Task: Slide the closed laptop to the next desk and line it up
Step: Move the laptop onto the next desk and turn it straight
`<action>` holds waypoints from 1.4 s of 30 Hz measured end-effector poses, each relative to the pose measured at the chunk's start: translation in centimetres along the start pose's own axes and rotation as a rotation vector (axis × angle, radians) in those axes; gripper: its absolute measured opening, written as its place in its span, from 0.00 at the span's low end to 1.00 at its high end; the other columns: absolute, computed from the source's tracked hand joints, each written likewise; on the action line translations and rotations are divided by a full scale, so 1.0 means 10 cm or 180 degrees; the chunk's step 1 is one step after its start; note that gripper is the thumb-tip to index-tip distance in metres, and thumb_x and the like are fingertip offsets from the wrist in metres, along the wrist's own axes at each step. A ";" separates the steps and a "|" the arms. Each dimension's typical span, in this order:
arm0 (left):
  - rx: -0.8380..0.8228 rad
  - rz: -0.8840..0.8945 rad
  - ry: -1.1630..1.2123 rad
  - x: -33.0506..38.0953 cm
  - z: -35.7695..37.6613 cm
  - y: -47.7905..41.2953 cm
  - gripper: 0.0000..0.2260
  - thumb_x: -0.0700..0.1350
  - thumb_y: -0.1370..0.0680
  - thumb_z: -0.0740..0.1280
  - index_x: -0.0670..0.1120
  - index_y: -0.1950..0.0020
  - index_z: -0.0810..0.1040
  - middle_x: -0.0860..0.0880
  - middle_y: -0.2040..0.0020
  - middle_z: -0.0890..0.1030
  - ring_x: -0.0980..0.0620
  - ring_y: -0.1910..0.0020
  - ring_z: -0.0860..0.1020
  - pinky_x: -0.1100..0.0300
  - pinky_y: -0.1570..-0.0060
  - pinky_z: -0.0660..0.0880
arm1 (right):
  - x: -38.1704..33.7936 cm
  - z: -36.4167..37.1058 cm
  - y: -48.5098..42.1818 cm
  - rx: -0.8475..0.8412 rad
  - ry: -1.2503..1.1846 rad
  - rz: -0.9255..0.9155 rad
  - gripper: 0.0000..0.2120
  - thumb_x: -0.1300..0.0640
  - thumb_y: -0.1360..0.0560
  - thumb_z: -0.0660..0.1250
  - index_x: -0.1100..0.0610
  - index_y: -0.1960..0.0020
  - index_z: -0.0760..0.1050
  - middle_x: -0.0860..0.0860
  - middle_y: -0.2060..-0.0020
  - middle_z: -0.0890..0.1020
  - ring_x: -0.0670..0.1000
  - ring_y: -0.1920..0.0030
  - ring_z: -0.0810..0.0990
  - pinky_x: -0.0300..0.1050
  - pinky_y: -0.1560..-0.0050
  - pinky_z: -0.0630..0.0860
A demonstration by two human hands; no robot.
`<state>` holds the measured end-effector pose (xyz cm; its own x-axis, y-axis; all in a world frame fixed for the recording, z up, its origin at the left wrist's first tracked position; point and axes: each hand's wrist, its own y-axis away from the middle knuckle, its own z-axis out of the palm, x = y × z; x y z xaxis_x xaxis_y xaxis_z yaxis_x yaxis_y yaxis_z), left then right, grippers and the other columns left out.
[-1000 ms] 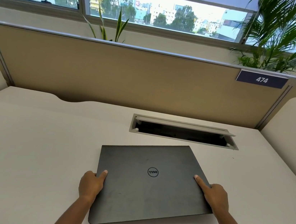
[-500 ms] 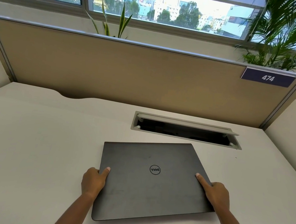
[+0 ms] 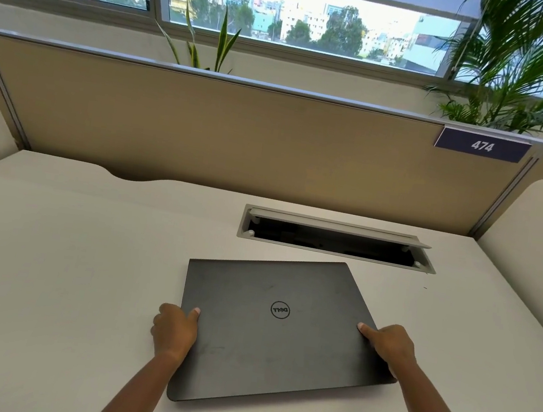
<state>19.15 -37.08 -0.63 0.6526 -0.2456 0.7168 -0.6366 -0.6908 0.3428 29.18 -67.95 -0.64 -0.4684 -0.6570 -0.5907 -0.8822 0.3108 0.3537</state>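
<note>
Closed laptop (image 3: 276,331) gripped at both side edges by left hand (image 3: 174,331) and right hand (image 3: 389,349), skewed on table (image 3: 48,263); squaring up apparently left.

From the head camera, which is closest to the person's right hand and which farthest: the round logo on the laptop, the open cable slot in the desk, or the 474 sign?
Measured from the right hand, at the laptop's right edge:
1. Round logo, just to its left on the laptop lid.
2. Cable slot, set in the desk beyond the laptop.
3. 474 sign, up on the partition, farthest back and to the right.
</note>
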 end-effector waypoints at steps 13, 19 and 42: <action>-0.0005 0.0354 -0.0722 0.00 0.06 0.18 0.17 0.41 0.21 0.62 0.30 0.38 0.65 0.30 0.36 0.68 0.33 0.37 0.68 0.46 0.38 0.68 | -0.09 -0.14 0.15 -0.0234 0.0873 -0.0213 0.24 0.57 0.25 0.66 0.57 0.73 0.57 0.51 0.74 0.64 0.55 0.58 0.69 0.37 0.74 0.59; 0.0016 0.0812 -0.0787 -0.13 0.10 0.34 0.27 0.46 0.23 0.65 0.34 0.31 0.59 0.36 0.34 0.67 0.38 0.35 0.67 0.47 0.38 0.69 | 0.00 -0.18 0.31 0.0004 0.0605 -0.0581 0.18 0.58 0.22 0.61 0.73 0.42 0.74 0.66 0.44 0.79 0.64 0.41 0.75 0.52 0.40 0.71; -0.1228 0.1675 -0.1276 -0.69 -0.06 0.38 0.55 0.62 0.31 0.69 0.39 0.27 0.30 0.42 0.25 0.30 0.46 0.23 0.38 0.54 0.24 0.47 | 0.20 -0.04 0.40 0.0050 0.0349 -0.0405 0.23 0.58 0.25 0.67 0.55 0.76 0.61 0.49 0.76 0.67 0.56 0.61 0.70 0.36 0.74 0.59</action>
<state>12.02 -37.59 -3.91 0.2759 -0.7554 0.5943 -0.9551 -0.1461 0.2577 24.75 -68.32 -0.18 -0.3455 -0.7625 -0.5470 -0.9351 0.2305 0.2694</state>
